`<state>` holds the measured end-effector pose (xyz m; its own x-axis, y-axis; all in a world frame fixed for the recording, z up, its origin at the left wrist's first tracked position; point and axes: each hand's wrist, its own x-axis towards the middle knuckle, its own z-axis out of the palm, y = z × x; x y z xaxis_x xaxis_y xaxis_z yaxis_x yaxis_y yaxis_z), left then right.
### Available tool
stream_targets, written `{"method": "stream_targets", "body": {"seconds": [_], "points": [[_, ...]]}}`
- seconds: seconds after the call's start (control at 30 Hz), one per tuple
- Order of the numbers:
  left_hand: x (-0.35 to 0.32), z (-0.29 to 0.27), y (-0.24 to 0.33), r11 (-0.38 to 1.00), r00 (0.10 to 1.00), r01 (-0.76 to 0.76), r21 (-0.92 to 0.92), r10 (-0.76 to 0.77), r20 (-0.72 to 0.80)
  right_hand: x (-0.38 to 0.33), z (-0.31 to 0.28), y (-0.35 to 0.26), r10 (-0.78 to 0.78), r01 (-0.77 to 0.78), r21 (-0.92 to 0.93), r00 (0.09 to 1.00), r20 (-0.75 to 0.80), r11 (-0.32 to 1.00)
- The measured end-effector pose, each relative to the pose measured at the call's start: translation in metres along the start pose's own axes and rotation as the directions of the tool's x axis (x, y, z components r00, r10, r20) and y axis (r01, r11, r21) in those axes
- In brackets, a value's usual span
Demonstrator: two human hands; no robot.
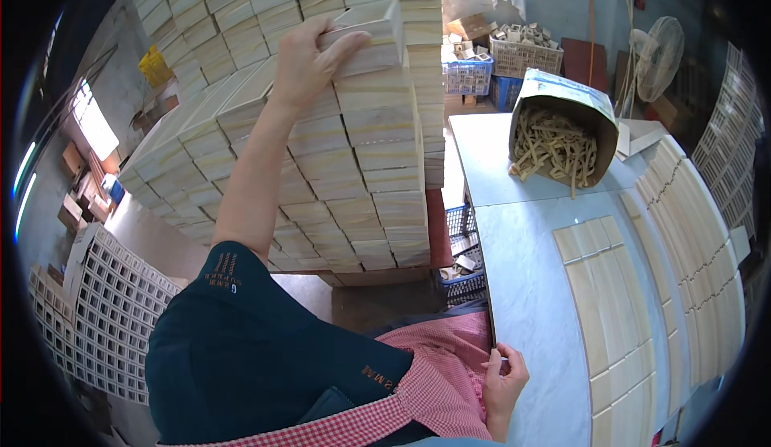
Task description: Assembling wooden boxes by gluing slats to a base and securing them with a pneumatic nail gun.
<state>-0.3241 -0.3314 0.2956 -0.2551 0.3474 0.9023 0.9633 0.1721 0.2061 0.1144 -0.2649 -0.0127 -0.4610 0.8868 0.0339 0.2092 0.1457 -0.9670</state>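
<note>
At the top corner of a tall stack of pale cream rectangular blocks (313, 158), my left hand (309, 57) is closed over one cream block (376, 41). Its thumb presses the near side and the fingers reach over the top, partly hidden. The block rests on the stack's upper layer. My right hand (503, 379) is by the near left edge of the pale blue-white table (522, 278). Its fingers are curled in against the thumb at that edge, and whatever they hold cannot be made out.
Flat cream tiles (606, 286) lie in rows on the table, with long curved rows of thin pieces (695, 230) beyond. An open carton (562, 93) of tan strips lies at the table's far end. Crates (526, 57) and a fan (660, 57) stand behind.
</note>
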Motion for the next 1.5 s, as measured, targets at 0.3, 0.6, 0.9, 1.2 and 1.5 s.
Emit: {"method": "stream_targets", "body": {"seconds": [0.3, 0.6, 0.9, 1.2, 1.5], "points": [[-0.001, 0.002, 0.004, 0.979, 0.998, 0.038, 0.202, -0.048, 0.046, -0.004, -0.001, 0.000, 0.011, -0.011, 0.033, 1.000, 0.006, 0.999], [0.009, 0.004, -0.017, 0.878, 0.941, 0.296, 0.376, -0.336, 0.045, -0.004, -0.015, -0.001, -0.105, 0.095, -0.135, 0.992, -0.075, 0.986], [-0.126, 0.102, 0.083, 0.849, 0.911, -0.378, -0.369, 0.412, 0.014, -0.056, -0.184, 0.054, -0.392, -0.334, -0.846, 0.774, -0.498, 0.415], [-0.221, 0.211, 0.182, 0.593, 0.812, -0.044, -0.804, 0.490, 0.316, -0.100, -0.210, 0.048, 0.068, -0.425, -0.837, 0.900, -0.430, 0.344], [-0.232, 0.343, 0.144, 0.726, 0.645, -0.397, -0.562, 0.656, 0.392, -0.128, -0.245, 0.029, 0.128, -0.422, -0.882, 0.906, -0.403, 0.210]]}}
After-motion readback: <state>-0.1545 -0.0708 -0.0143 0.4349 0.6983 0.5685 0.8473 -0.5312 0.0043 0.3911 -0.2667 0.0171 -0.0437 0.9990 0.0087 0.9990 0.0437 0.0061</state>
